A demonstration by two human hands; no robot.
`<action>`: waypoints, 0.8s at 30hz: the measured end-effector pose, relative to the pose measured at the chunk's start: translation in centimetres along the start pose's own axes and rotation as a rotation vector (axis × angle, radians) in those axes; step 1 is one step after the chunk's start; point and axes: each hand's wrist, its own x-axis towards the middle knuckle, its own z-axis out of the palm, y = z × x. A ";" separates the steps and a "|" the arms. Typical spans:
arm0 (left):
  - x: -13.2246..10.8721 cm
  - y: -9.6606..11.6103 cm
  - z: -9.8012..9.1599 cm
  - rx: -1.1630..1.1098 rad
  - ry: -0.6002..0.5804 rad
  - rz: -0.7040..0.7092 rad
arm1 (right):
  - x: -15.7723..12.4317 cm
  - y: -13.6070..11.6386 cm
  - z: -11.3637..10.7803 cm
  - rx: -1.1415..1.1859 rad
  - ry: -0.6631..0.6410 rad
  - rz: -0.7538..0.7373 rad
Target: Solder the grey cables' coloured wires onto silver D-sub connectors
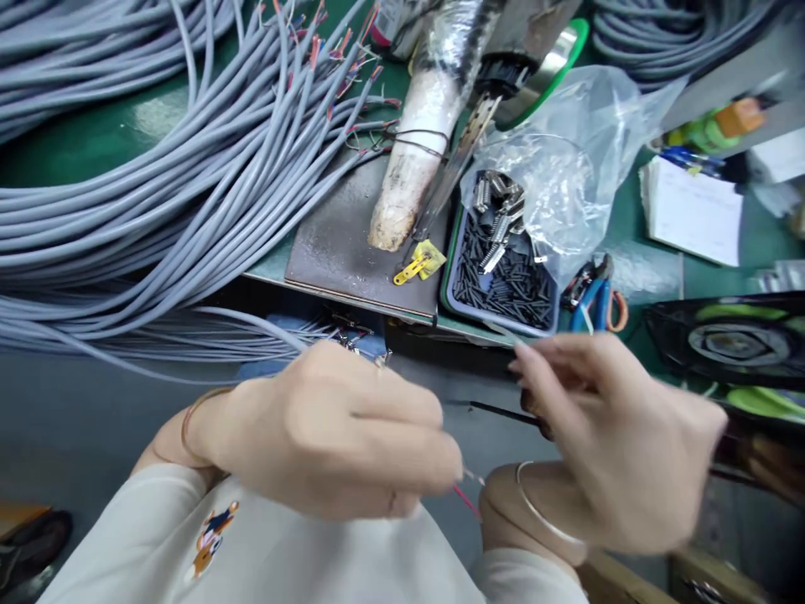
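Note:
My left hand [352,428] is closed in front of my lap, fingers curled round a cable end. Thin wires stick out past its fingertips, among them a red wire [466,501]. A grey cable [257,317] runs behind this hand from the left. To the right, my right hand [604,428] is curled, with a thin black pointed tool [503,412] jutting from its lower fingers toward the left hand. A slim pale strip [503,333] shows at the raised fingertips; whether they grip it is unclear. The hands are apart.
Bundled grey cables [207,201] cover the left of the green bench. Ahead lie a brown board [333,243], a wrapped white cylinder [415,159] and a yellow clip [412,268]. A blue tray [503,315] holds black tubes and metal connectors, beside pliers [594,298] and a paper pad [692,210].

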 end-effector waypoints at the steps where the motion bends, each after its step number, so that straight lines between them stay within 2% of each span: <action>1: 0.3 0.1 0.3 -0.085 -0.100 0.008 | 1.1 0.7 0.9 -0.076 0.004 -0.026; 3: 0.5 -0.6 1.3 -0.260 -0.150 -0.072 | 3.5 2.1 3.7 -0.204 0.090 0.068; 4: 0.4 -1.3 2.0 -0.341 -0.106 -0.127 | 4.6 2.7 5.3 -0.213 0.104 0.112; 5: 0.2 -2.2 2.6 -0.407 0.021 -0.195 | 5.6 3.2 6.8 -0.199 0.120 0.142; 8: -0.5 -4.7 3.6 -0.568 0.442 -0.561 | 7.7 3.5 9.8 -0.143 0.107 0.175; 10: -0.9 -5.9 3.4 -0.696 0.639 -0.694 | 8.4 3.2 10.5 -0.128 0.068 0.161; 12: -1.1 -6.6 2.9 -0.763 0.737 -0.743 | 8.6 3.0 10.4 -0.115 0.035 0.146; 16: -1.3 -6.8 2.2 -0.771 0.784 -0.751 | 8.3 4.0 9.6 0.021 0.102 0.124; 20: -1.1 -6.6 2.5 -0.756 0.759 -0.759 | 7.2 5.0 7.8 0.501 0.243 0.146; 22: -0.9 -6.5 2.7 -0.750 0.733 -0.756 | 6.1 4.3 6.3 0.779 0.219 0.142; 24: -0.7 -6.4 3.0 -0.758 0.665 -0.751 | 4.7 2.7 5.0 0.987 0.066 0.118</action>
